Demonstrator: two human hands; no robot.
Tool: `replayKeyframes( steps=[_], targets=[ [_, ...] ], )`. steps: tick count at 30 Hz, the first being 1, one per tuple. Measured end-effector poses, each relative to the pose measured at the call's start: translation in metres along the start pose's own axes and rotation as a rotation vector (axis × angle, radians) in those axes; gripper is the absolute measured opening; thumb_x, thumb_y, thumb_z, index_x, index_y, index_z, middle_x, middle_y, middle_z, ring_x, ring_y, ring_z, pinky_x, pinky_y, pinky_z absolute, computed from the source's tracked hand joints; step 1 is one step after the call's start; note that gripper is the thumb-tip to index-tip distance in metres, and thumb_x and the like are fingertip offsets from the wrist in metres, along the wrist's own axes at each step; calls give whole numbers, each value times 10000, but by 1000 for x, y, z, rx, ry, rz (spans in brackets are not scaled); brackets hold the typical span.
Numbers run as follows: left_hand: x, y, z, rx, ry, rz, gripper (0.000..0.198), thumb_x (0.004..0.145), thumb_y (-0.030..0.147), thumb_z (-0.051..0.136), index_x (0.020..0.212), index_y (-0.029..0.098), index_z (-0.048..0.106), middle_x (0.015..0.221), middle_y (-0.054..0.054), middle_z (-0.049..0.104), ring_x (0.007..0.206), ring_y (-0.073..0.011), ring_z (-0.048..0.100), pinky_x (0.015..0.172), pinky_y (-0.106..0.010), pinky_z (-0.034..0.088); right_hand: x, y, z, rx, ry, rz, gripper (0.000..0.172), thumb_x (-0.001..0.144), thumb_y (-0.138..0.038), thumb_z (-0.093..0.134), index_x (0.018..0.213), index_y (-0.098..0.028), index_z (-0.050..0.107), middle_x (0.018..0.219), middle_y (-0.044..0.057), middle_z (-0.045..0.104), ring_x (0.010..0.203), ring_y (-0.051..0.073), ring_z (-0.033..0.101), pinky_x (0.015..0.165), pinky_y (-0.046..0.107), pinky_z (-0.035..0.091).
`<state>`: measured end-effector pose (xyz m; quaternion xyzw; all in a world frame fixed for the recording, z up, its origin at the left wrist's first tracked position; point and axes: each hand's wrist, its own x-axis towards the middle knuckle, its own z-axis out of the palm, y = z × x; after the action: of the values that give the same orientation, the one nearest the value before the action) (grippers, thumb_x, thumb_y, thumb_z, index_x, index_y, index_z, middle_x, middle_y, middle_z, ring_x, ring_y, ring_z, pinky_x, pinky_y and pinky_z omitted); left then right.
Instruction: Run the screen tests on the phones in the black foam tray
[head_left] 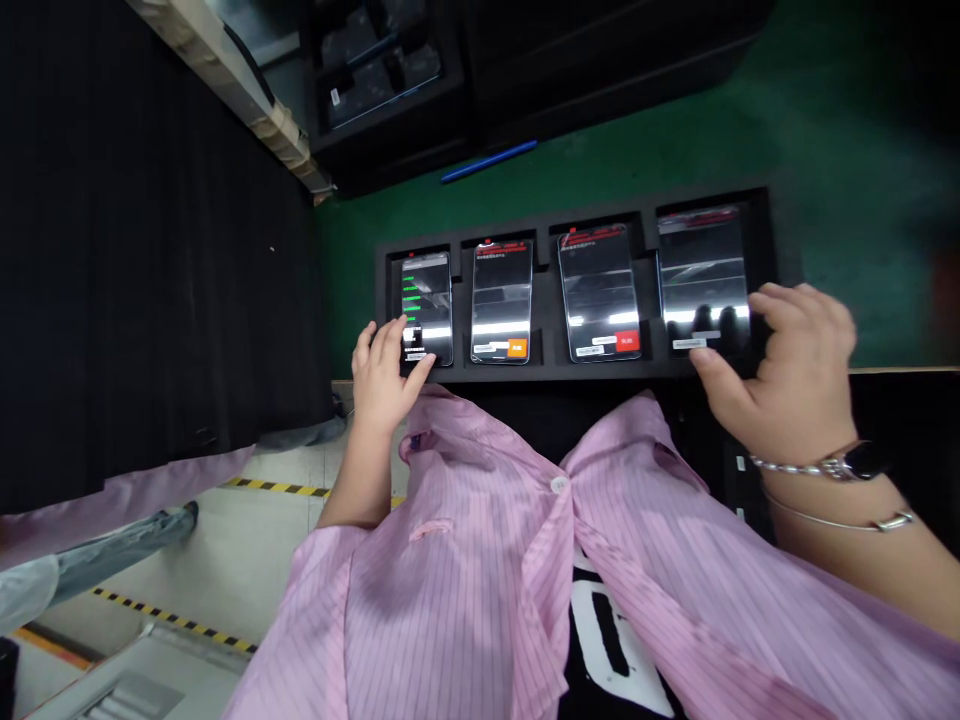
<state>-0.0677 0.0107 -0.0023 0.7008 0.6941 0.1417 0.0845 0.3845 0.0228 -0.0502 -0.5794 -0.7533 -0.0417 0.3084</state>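
Several smartphones lie face up in the slots of a black foam tray (551,345) on a green mat. My left hand (386,380) rests at the leftmost smartphone (427,300), fingers spread over its lower left edge; green lines of text show on its screen. Over the lower right corner of the rightmost smartphone (705,270), my right hand (791,370) is spread with the thumb near its bottom edge. Between them, one smartphone (502,295) shows an orange button, and another smartphone (600,285) shows a red one.
A blue pen (489,161) lies on the green mat (600,160) behind the tray. Further back stands a black tray (382,130) with more phones. A taped beam (247,90) and a dark curtain (150,250) border the left side.
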Motion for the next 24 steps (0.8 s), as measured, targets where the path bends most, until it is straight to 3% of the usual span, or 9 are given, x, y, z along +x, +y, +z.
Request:
replayKeyframes(
  steps=[5,8,13,17,20,24],
  targets=[
    [17,14,-5,-5,4,18,737,983,682,536,1553,216,497,1615,-146,508,1593,-397,308,1322,-630,138,24,7,-1,14,9,-5,744,934,-720,441,1353,-122,587,1255,230,658,1256,396,612,1098,580,471],
    [33,40,1,-32,-31,120,760,967,730,535,1543,235,511,1632,-134,489,1596,-384,311,1336,-602,121,45,-15,2,48,-40,3,708,970,-723,386,1245,-125,644,1278,232,650,1280,381,594,1133,546,447],
    [51,87,32,-73,-32,272,888,943,770,544,1622,221,381,1667,-149,443,1584,-361,347,1346,-611,72,66,-67,26,183,-105,-226,491,1036,-558,521,1240,-130,649,1325,201,628,1343,352,540,1192,562,408],
    [49,100,48,29,43,293,926,887,805,596,1570,193,472,1692,-176,391,1603,-395,280,1337,-640,64,63,-83,43,148,-142,-292,456,1048,-540,525,1248,-154,662,1451,198,554,1426,395,448,1219,644,341],
    [46,101,48,59,64,309,934,897,809,573,1589,194,449,1642,-173,467,1547,-376,370,1334,-651,41,59,-83,47,90,-184,-188,574,1031,-589,529,1387,-145,601,1545,228,449,1473,438,361,1230,706,259],
    [45,103,44,75,65,245,880,903,798,577,1557,214,504,1615,-174,496,1499,-403,416,1311,-699,66,58,-84,49,57,-215,-84,894,1020,-700,456,1593,-24,337,1497,305,446,1445,469,374,1217,731,245]
  ],
)
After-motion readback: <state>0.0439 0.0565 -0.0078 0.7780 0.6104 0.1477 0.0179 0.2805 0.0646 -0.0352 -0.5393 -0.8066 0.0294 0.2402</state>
